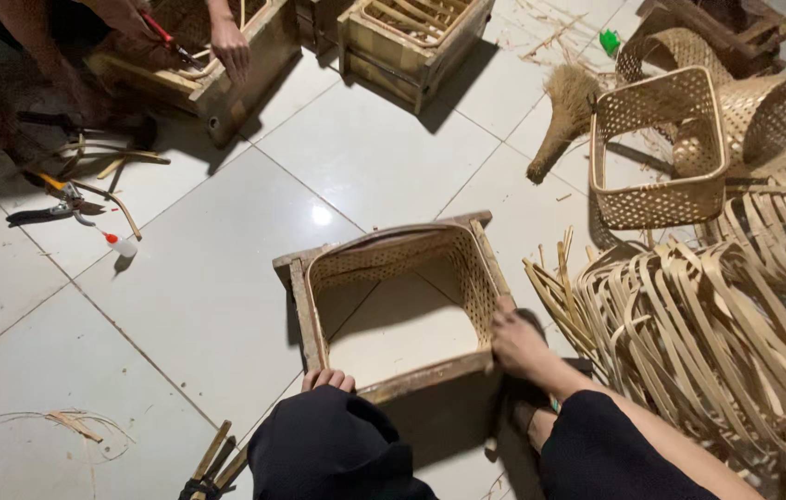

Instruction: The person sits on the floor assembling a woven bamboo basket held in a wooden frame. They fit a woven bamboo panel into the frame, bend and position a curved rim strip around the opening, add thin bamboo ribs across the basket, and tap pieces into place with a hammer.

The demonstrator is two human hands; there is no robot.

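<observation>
Both hands (515,344) on basket frame (393,301)

The pale tiled floor (226,278) carries a square woven bamboo basket frame (393,306), a finished openwork basket (661,148), a heap of bamboo strips (708,333), a small broom (564,120), shears (46,211) and a little glue bottle (120,244).

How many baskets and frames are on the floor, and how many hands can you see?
Wooden square frames: 3 (one held, two at the top)
Woven open baskets: 3
Wearer's hands: 2 (left hand, right hand)
Other person's hands: 2
Total: 10
</observation>
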